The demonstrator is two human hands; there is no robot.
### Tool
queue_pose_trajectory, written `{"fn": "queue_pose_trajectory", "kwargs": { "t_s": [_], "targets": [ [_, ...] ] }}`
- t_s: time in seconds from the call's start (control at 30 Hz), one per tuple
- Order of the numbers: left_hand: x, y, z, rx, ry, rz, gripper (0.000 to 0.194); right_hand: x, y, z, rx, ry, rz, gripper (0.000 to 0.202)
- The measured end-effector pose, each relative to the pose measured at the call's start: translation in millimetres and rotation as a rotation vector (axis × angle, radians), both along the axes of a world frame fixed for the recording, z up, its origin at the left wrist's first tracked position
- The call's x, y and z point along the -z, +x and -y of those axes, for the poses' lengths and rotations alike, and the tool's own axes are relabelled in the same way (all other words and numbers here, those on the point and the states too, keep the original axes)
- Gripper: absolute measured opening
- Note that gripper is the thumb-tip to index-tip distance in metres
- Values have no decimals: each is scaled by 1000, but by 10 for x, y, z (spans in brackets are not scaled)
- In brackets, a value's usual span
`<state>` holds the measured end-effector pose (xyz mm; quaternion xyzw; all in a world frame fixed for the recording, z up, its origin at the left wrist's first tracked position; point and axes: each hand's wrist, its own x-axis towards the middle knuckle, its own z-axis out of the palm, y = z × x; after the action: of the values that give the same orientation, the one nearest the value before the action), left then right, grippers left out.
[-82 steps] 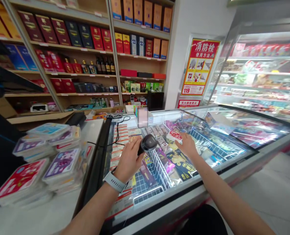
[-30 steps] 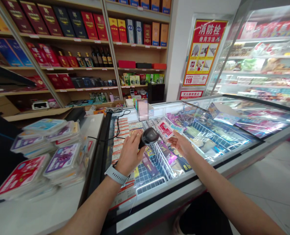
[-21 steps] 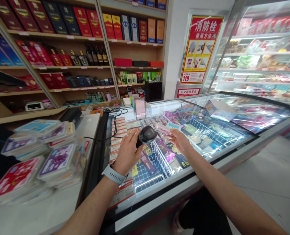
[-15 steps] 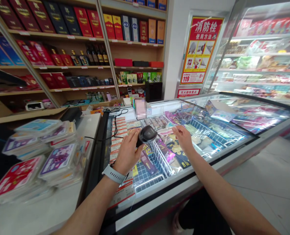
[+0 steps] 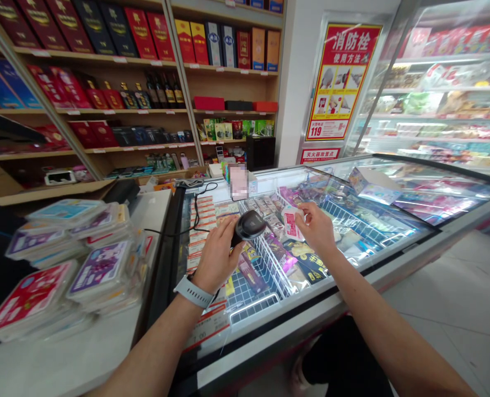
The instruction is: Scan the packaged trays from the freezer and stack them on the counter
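Observation:
My left hand (image 5: pixel 217 255), with a pale watch strap at the wrist, is wrapped round a black barcode scanner (image 5: pixel 249 225). The scanner's head points right, over the glass top of the chest freezer (image 5: pixel 224 344). To its right, my right hand (image 5: pixel 317 226) pinches a small white package with a pink label (image 5: pixel 292 223) by its right edge, above the glass. Its label faces up and toward me; the print is too small to read. Scanner and package are apart. Under the glass lie wire baskets (image 5: pixel 265 286) with several wrapped goods.
Stacked plastic tubs with coloured lids (image 5: pixel 100 270) stand on the white counter (image 5: pixel 91 364) at left. A black cable (image 5: pixel 174 236) runs over the freezer's left edge. An open carton (image 5: pixel 372 187) rests on the glass at right. Shelves of boxes and bottles (image 5: pixel 162 91) line the back.
My right hand has turned and shifted slightly right, and the pink-labelled package has come up to face me. The left hand and the scanner have hardly moved.

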<state>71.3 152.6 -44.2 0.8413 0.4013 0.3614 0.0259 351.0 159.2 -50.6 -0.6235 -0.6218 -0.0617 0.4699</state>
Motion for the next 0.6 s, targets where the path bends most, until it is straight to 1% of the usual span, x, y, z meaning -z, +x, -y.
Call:
{"fn": "queue_pose_trajectory", "kwargs": {
  "t_s": [0.07, 0.13, 0.23, 0.33, 0.4, 0.47, 0.53, 0.6],
  "targets": [
    [-9, 4, 4, 8, -4, 1, 48, -98, -16, -36, 15, -75, 160, 25],
    [-15, 6, 5, 17, -6, 4, 49, -163, -61, -102, 5, -200, 289, 25],
    [-13, 3, 0, 23, -8, 7, 49, -189, -167, -205, -15, -345, 420, 25],
    [-5, -2, -6, 26, -3, 15, 49, -162, -252, -240, 8, -379, 440, 32],
    [-1, -3, -8, 23, -3, 20, 49, -129, -260, -208, 35, -386, 417, 41],
    [-1, -2, -6, 18, -7, 18, 48, -82, -223, -136, 57, -394, 387, 46],
    [-2, -2, -5, 13, -10, 15, 48, -14, -152, -36, 66, -389, 361, 47],
    [-1, -3, -6, 10, -9, 17, 47, 73, -65, 76, 77, -364, 337, 42]
  ]
}}
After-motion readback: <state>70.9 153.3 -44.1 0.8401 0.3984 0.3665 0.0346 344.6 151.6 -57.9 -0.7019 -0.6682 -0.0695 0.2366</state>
